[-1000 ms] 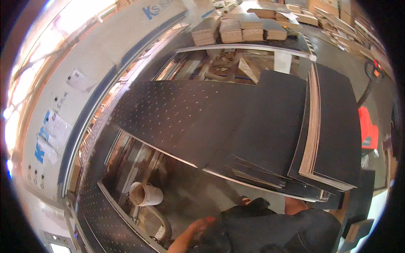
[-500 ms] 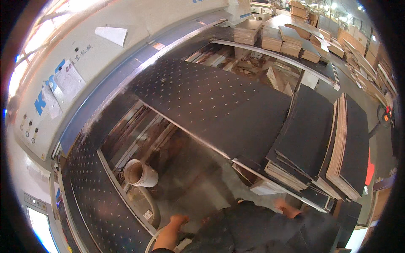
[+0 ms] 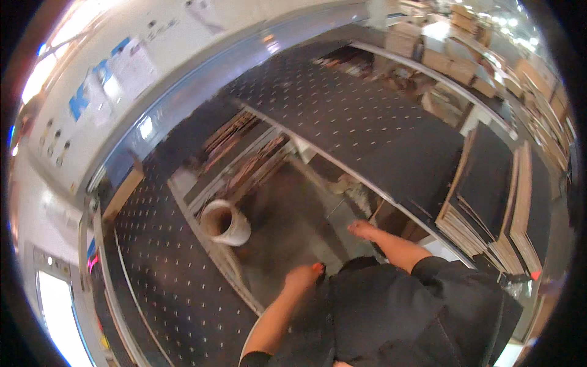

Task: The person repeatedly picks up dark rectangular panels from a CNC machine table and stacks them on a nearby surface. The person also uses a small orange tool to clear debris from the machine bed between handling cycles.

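My left hand (image 3: 304, 277) is in front of my body at the lower middle, above the grey floor and apart from the left table wing. Its fingers are blurred, and I cannot make out whether anything is in them. My right hand (image 3: 362, 230) is held out ahead of me with the fingers curled in; nothing shows in it. It is near the edge of the middle table wing (image 3: 391, 160), which is black and dotted with studs. Stacked dark-faced boards (image 3: 486, 174) with pale edges lean at the right end of that wing, beyond my right arm.
A white bucket (image 3: 235, 231) stands between the wings. The left studded wing (image 3: 177, 269) has a pale wooden strip (image 3: 124, 192) at its far end, by the large machine's long beam (image 3: 183, 116). A lit screen (image 3: 58, 312) is at far left. Board piles (image 3: 449, 60) fill the back right.
My view has shifted, and the table and bucket sit farther right. My right hand has come from beside the board stack to in front of me. The pale strip now shows at the beam.
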`<state>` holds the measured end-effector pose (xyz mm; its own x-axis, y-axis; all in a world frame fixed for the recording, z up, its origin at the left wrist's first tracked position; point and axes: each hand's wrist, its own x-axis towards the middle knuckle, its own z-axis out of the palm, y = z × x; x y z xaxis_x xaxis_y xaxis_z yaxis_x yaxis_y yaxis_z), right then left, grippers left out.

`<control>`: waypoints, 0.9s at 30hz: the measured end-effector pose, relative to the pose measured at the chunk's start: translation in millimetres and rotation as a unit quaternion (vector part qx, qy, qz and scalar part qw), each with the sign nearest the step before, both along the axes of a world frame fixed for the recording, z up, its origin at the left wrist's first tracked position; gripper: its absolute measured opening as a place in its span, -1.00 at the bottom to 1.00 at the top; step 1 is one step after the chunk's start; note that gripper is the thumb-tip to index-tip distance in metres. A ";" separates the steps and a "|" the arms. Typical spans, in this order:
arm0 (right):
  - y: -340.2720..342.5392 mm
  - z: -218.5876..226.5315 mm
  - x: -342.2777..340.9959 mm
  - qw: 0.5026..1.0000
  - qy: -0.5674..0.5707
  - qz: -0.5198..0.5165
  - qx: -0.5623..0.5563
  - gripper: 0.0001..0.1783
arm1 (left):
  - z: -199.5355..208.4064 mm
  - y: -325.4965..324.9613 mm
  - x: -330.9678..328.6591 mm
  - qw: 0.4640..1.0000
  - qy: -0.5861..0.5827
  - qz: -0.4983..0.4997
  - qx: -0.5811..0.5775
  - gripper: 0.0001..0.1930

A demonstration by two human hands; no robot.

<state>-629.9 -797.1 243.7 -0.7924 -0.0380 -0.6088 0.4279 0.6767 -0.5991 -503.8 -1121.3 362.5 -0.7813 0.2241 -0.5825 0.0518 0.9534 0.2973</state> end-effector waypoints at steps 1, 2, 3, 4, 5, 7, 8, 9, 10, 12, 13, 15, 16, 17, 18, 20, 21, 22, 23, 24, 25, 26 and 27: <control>-10.5 1.5 -11.6 0.999 -0.013 -0.013 -0.041 -0.43 | 10.9 -2.4 -1.3 0.999 0.022 0.016 0.026 -0.38; -19.8 1.3 -20.7 0.996 -0.029 -0.024 -0.085 -0.47 | 22.1 -8.3 -1.3 0.997 0.047 0.039 0.049 -0.37; -32.0 -1.1 -27.3 0.989 -0.038 -0.035 -0.135 -0.46 | 34.2 -17.4 -2.1 0.997 0.056 0.039 0.044 -0.42; -46.9 -4.3 -37.1 0.983 -0.056 -0.054 -0.168 -0.44 | 47.3 -28.7 -2.5 0.997 0.057 0.039 0.028 -0.47; -59.4 -7.4 -47.0 0.983 -0.064 -0.033 -0.171 -0.42 | 60.9 -38.4 -4.2 0.995 0.044 0.083 0.035 -0.45; -86.5 -16.0 -74.8 0.985 -0.091 -0.007 -0.148 -0.39 | 87.4 -54.9 -10.6 0.987 0.002 0.158 0.037 -0.39; -102.1 -22.9 -90.0 0.986 -0.105 0.001 -0.129 -0.38 | 99.6 -64.5 -11.9 0.981 0.002 0.190 0.045 -0.40; -117.4 -31.1 -103.6 0.987 -0.093 0.044 -0.126 -0.38 | 110.1 -71.4 -14.8 0.975 0.003 0.218 0.051 -0.40; -132.8 -40.1 -118.6 0.987 -0.081 0.080 -0.116 -0.39 | 118.2 -77.6 -20.0 0.968 0.000 0.247 0.053 -0.40; -163.6 -48.2 -157.6 0.984 -0.091 0.122 -0.097 -0.40 | 136.3 -89.4 -31.3 0.949 -0.006 0.302 0.093 -0.40; -180.8 -53.3 -177.5 0.981 -0.114 0.127 -0.091 -0.42 | 140.3 -96.2 -35.8 0.939 -0.011 0.327 0.105 -0.40; -215.3 -52.3 -217.6 0.975 -0.085 0.194 -0.071 -0.45 | 145.0 -107.9 -45.8 0.920 0.021 0.372 0.121 -0.39; -236.6 -49.4 -232.3 0.965 -0.035 0.254 -0.062 -0.46 | 144.8 -113.8 -49.6 0.911 0.038 0.391 0.125 -0.38; -255.2 -41.7 -246.2 0.953 0.010 0.302 -0.029 -0.48 | 144.0 -121.7 -55.1 0.912 0.064 0.390 0.113 -0.44; -270.9 -27.9 -259.6 0.917 0.085 0.386 -0.062 -0.48 | 144.3 -128.0 -61.4 0.900 0.079 0.412 0.121 -0.42; -302.1 8.8 -278.2 0.834 0.212 0.506 -0.064 -0.49 | 147.5 -138.8 -71.7 0.881 0.122 0.441 0.123 -0.37; -316.5 31.9 -285.6 0.799 0.232 0.550 -0.075 -0.49 | 153.9 -145.1 -73.9 0.875 0.108 0.464 0.089 -0.39; -331.8 56.4 -292.5 0.768 0.245 0.588 -0.066 -0.49 | 163.3 -150.0 -75.1 0.860 0.139 0.484 0.082 -0.41; -348.7 79.3 -295.0 0.726 0.279 0.624 -0.080 -0.48 | 175.4 -154.2 -74.8 0.847 0.129 0.512 0.068 -0.43; -365.0 100.2 -294.3 0.722 0.268 0.633 -0.082 -0.49 | 188.9 -158.3 -74.8 0.834 0.110 0.538 0.048 -0.45; -378.9 118.9 -292.5 0.707 0.275 0.643 -0.105 -0.49 | 202.3 -162.8 -75.1 0.824 0.090 0.558 0.033 -0.51; -391.3 134.9 -289.4 0.692 0.280 0.654 -0.124 -0.49 | 214.9 -163.9 -73.4 0.804 0.112 0.582 0.046 -0.53; -404.1 148.7 -285.7 0.692 0.287 0.642 -0.163 -0.49 | 226.5 -164.5 -70.3 0.784 0.149 0.600 0.057 -0.55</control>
